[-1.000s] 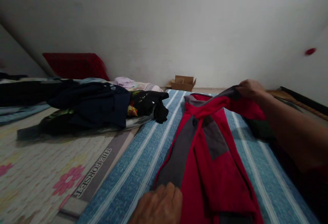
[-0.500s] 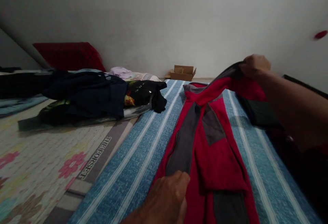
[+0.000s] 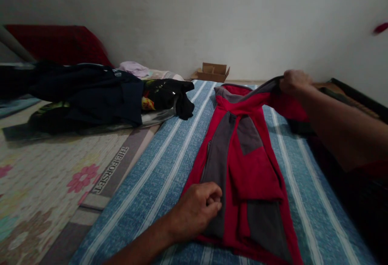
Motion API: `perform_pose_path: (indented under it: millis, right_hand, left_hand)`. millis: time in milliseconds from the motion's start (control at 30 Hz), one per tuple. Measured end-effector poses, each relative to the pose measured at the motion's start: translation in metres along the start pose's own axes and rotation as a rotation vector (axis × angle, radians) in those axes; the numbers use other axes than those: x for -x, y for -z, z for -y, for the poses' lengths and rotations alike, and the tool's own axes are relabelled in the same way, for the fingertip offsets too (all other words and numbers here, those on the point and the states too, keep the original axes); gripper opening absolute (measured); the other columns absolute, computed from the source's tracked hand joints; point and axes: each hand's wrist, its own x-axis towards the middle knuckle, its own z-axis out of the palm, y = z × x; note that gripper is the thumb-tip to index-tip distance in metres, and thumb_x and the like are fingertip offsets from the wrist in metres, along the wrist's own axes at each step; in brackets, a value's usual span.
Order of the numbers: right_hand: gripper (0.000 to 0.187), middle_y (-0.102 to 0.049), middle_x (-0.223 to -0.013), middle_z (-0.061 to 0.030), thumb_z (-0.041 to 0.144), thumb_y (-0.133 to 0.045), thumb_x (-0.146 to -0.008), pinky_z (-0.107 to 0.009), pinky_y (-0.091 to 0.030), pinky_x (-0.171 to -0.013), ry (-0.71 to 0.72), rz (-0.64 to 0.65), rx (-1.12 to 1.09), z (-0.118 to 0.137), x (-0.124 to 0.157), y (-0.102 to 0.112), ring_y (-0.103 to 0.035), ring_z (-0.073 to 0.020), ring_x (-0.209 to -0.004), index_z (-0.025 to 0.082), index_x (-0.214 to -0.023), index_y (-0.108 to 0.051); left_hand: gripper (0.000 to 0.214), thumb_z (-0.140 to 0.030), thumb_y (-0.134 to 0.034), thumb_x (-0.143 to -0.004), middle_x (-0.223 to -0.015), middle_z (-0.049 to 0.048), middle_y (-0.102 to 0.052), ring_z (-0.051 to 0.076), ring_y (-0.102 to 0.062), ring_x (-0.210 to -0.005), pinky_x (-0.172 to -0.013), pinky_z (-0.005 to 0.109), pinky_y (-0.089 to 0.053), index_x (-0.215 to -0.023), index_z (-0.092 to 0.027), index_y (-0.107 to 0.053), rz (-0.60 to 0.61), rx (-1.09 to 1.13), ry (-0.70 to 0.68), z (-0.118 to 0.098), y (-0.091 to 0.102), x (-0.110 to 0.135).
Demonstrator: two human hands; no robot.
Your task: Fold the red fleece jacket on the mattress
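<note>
A red and grey jacket (image 3: pixel 254 176) lies lengthwise on the blue striped sheet, its collar toward the wall. One sleeve is folded down over the front, showing a grey panel near its end. My right hand (image 3: pixel 295 82) is closed on the other sleeve and holds it raised and stretched off to the right. Over the jacket's left grey panel is my left hand (image 3: pixel 197 208), its fingers curled in and no cloth visible between them. The cloth beneath it lies flat.
Dark clothes (image 3: pixel 100 99) are heaped on the left, over a floral sheet (image 3: pixel 54 168). An open cardboard box (image 3: pixel 214 72) sits by the wall, near a pale pink cloth (image 3: pixel 135 69). A red panel (image 3: pixel 57 45) leans at the back left. Dark items lie along the right side.
The view has tipped down, bringing the jacket's lower hem into sight. My left hand shows more curled fingers over the grey panel. My right hand still holds the sleeve up.
</note>
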Motion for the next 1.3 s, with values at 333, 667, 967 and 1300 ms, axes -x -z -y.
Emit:
perform_pose_path:
  millis: [333,667,967,1300]
  right_hand:
    - [0.023,-0.064,-0.102,-0.0136,0.03,-0.05,-0.087,-0.028,-0.04,-0.073,0.574,0.198,0.05,0.04,0.116,-0.003,-0.059,-0.0243,-0.095,0.015,-0.099,-0.063]
    - [0.017,-0.065,-0.093,-0.0059,0.026,-0.048,-0.088,-0.024,-0.041,-0.073,1.035,0.401,-0.382,0.057,0.261,0.008,-0.06,-0.0172,-0.088,0.019,-0.094,-0.062]
    - [0.016,-0.062,-0.091,-0.0059,0.026,-0.048,-0.088,-0.026,-0.041,-0.078,0.935,0.283,-0.522,0.077,0.284,-0.021,-0.057,-0.0165,-0.087,0.018,-0.092,-0.062]
    - [0.015,-0.063,-0.1,-0.0052,0.018,-0.05,-0.081,-0.029,-0.039,-0.086,0.926,0.374,-0.489,0.087,0.295,-0.047,-0.055,-0.0192,-0.094,0.019,-0.09,-0.063]
  left_hand:
    - [0.024,-0.01,-0.044,-0.085,-0.115,0.0115,-0.06,0.02,-0.053,-0.113,-0.095,0.034,-0.045,-0.106,-0.014,-0.055,-0.461,-0.532,-0.58,0.018,-0.005,0.007]
    - [0.046,-0.032,-0.052,-0.085,-0.142,0.0125,-0.039,0.026,-0.03,-0.133,-0.107,0.046,-0.032,-0.128,-0.015,-0.045,-0.249,-0.872,-0.382,0.046,-0.026,0.011]
    - [0.052,-0.022,-0.054,-0.081,-0.142,0.0101,-0.04,0.025,-0.028,-0.134,-0.11,0.048,-0.023,-0.132,-0.017,-0.041,-0.122,-0.686,-0.304,0.036,-0.017,0.016]
    - [0.022,-0.019,-0.041,-0.085,-0.102,0.0044,-0.064,0.016,-0.059,-0.1,-0.091,0.03,-0.044,-0.094,-0.017,-0.061,-0.411,-0.516,-0.314,-0.003,0.049,-0.052]
